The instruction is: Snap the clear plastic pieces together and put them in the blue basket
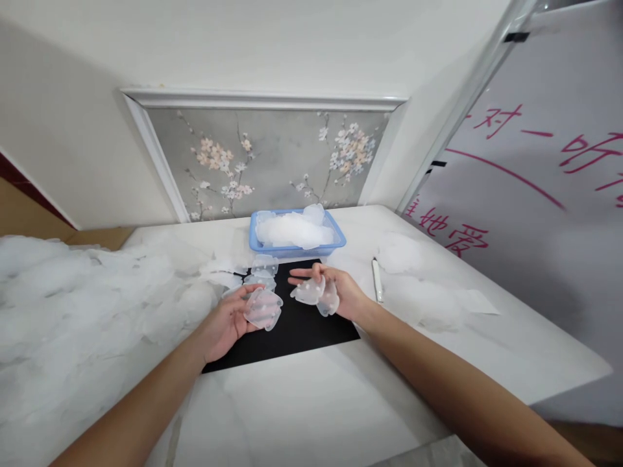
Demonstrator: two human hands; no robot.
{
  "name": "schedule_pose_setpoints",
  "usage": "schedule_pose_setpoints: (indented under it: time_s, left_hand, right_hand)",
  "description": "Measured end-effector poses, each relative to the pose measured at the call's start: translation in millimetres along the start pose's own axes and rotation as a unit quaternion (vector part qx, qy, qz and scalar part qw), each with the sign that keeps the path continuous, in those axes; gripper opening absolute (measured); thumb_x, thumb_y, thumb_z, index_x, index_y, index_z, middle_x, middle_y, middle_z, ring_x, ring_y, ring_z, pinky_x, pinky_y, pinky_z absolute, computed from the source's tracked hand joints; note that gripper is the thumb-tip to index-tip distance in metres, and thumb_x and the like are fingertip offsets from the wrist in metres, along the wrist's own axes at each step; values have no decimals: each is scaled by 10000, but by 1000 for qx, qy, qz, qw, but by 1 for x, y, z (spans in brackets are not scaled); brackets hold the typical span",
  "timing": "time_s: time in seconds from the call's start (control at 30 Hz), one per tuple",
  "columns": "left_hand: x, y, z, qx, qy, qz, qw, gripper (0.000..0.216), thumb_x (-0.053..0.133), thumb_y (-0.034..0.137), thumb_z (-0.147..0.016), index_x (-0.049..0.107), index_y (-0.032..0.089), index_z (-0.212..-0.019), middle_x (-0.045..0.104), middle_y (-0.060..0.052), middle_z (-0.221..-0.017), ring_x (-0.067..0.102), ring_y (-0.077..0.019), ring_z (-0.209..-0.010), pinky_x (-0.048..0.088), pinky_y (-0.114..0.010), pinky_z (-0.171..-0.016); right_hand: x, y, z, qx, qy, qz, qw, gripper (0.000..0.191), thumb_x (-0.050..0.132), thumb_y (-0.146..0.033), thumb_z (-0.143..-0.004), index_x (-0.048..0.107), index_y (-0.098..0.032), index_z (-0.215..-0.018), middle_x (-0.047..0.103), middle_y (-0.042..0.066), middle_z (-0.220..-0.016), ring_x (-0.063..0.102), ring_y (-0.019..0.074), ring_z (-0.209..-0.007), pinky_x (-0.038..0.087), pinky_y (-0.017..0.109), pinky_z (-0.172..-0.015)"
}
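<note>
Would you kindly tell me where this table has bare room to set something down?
Bare table lies in front of the black mat, and at the right front corner, nearer than the pen. It is crowded at left, by the white pile, and over the mat, where the left hand and right hand hold translucent pieces.
</note>
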State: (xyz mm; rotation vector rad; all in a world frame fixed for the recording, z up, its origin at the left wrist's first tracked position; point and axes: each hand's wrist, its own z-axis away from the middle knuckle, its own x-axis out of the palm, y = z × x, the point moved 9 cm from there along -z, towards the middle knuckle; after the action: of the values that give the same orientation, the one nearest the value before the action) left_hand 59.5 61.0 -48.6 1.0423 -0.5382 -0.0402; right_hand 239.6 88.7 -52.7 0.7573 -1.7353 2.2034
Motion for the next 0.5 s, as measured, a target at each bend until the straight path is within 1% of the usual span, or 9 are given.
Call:
schedule_pose_setpoints:
  time_s: [0.07,0.13,0.2,0.33,0.4,0.47,0.5]
  left_hand:
    - [1,0,1,4,-7,-8,1000,517,574,64,-660,528,188,-1160,687,-81,-1070,659,-263,-1054,475,-460,-968]
    - [2,1,2,9,-10,-16,1000,548,573,52,-635,524,194,-1162,686,-78,-1071,651,-267,-1073,463,-469,-986]
    - [2,2,2,14,-11,-16,1000,535,571,55,-627,525,197,-1140,682,-78,-1065,647,-270,-1076,467,-478,-983]
    - [2,8,1,37,-8,5,999,456,574,65,-624,521,203,-1055,663,-70,-1072,629,-269,-1085,475,-506,-967]
    - [3,11,0,68,3,12,998,415,586,84,-647,497,218,-1029,648,-61,-1094,607,-263,-1109,459,-515,-981]
    - [4,16,1,126,26,-12,992,383,608,131,-699,472,243,-1039,626,-52,-1146,572,-259,-1159,413,-516,-1027]
    - [7,18,3,161,32,-47,985,382,623,163,-726,468,255,-1062,608,-53,-1198,539,-261,-1205,374,-512,-1062]
  right_hand:
    - [1,3,0,12,2,3,1000,124,472,-138,-621,420,-195,-524,722,106,-1005,650,316,-1054,525,450,-814]
    - [4,3,-1,13,2,5,1000,171,465,-180,-638,382,-204,-490,727,115,-894,666,322,-994,525,441,-794]
    - [7,2,-1,11,-10,4,1000,221,458,-221,-666,357,-208,-470,714,117,-812,675,313,-929,528,410,-755]
    - [13,4,-1,15,-38,-7,999,319,475,-264,-723,319,-204,-451,672,100,-740,673,267,-828,521,323,-640]
    - [13,8,-1,22,-25,-7,999,363,513,-290,-759,326,-198,-461,658,83,-727,668,230,-758,512,289,-593]
    - [13,17,-1,44,6,25,999,370,559,-363,-809,412,-191,-517,653,73,-703,642,183,-643,493,258,-534]
    - [13,22,-1,58,20,42,997,360,575,-420,-829,470,-188,-575,651,67,-689,618,161,-582,480,247,-502]
